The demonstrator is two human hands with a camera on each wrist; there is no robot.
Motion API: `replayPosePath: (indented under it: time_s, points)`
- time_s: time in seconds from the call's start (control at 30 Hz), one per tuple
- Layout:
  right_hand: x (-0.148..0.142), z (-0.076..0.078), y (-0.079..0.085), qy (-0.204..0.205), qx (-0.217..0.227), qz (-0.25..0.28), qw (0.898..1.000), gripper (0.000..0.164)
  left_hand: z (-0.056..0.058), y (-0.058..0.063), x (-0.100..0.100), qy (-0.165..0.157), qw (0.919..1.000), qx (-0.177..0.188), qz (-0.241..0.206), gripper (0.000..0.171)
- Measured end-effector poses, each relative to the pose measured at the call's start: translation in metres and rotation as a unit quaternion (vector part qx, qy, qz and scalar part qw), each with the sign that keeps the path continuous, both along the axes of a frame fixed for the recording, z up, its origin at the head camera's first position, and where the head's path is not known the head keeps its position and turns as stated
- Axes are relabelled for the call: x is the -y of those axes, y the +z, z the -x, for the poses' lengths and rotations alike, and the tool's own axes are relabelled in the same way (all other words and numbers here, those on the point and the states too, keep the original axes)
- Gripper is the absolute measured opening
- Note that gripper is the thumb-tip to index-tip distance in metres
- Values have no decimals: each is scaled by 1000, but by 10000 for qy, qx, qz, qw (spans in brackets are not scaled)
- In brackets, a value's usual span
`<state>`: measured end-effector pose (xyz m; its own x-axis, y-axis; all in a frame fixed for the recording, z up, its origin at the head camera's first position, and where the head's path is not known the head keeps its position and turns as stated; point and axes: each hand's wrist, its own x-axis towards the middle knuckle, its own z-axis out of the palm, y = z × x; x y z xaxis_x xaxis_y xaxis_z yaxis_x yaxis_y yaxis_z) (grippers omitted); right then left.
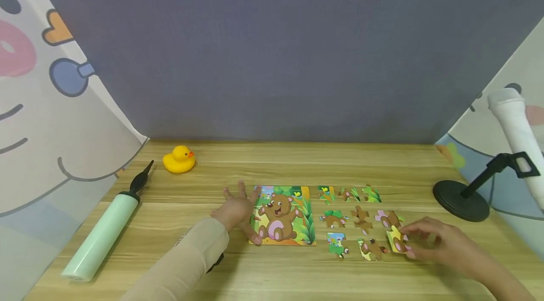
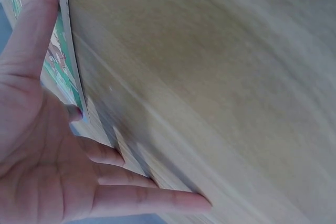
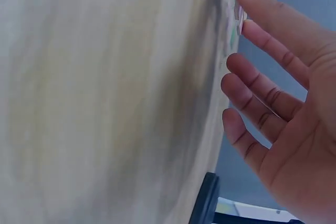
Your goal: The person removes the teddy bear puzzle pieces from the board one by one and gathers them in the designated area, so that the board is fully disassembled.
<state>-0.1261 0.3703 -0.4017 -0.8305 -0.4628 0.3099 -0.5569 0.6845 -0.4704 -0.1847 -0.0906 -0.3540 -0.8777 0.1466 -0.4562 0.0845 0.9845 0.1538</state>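
A square puzzle board (image 1: 280, 216) with a picture of a brown bear lies flat on the table. My left hand (image 1: 238, 211) rests at its left edge, fingers spread and straight, with the thumb on the lower left corner. In the left wrist view the thumb and a fingertip of that hand (image 2: 47, 156) touch the board's edge (image 2: 73, 56). My right hand (image 1: 444, 244) pinches a yellow and brown puzzle piece (image 1: 397, 239) between thumb and index finger, tilted up from the table. Loose puzzle pieces (image 1: 361, 219) lie in rows between the board and this hand.
A yellow rubber duck (image 1: 178, 160) sits at the back left. Along the left side lies a pale green hand pump (image 1: 102, 237) with a black nozzle. A white microphone (image 1: 518, 131) on a black stand (image 1: 461, 201) occupies the right. A grey panel (image 1: 280, 55) rises behind the table.
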Motion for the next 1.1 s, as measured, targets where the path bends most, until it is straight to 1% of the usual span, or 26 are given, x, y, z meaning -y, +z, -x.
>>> replayPosePath:
  time_s: [0.23,0.4,0.47,0.53,0.63,0.73,0.87,0.93,1.03,1.1]
  points:
    - [-6,-1,-6,-17,-10,-190,9998,46,1,-1,-2,-12,10000,55,17,135]
    - [-8,0,-6,23,5,-331,9994,46,0,0,-2,-28,10000,75,50,136]
    - [-8,0,-4,47,104,-442,9990,46,0,-1,-1,-46,9999,83,95,136]
    - [-8,1,-2,65,127,-588,9982,47,1,-1,-1,-80,9998,91,148,137]
    - [-6,3,2,121,121,-764,9969,48,1,-2,-1,-51,9999,109,113,138]
    - [-1,6,6,90,-49,-883,9960,48,2,-3,0,-47,9999,112,85,139]
    - [10,9,17,-120,27,-1070,9942,46,1,-3,2,-93,9999,58,-73,139]
    - [17,9,23,-257,288,-1112,9930,45,0,-2,4,-95,9997,38,-221,139]
    - [29,10,30,-273,465,-1102,9924,45,-2,-1,8,-79,9990,30,-448,139]
    - [36,12,31,-181,446,-1037,9934,47,-3,0,10,-82,9985,62,-543,140]
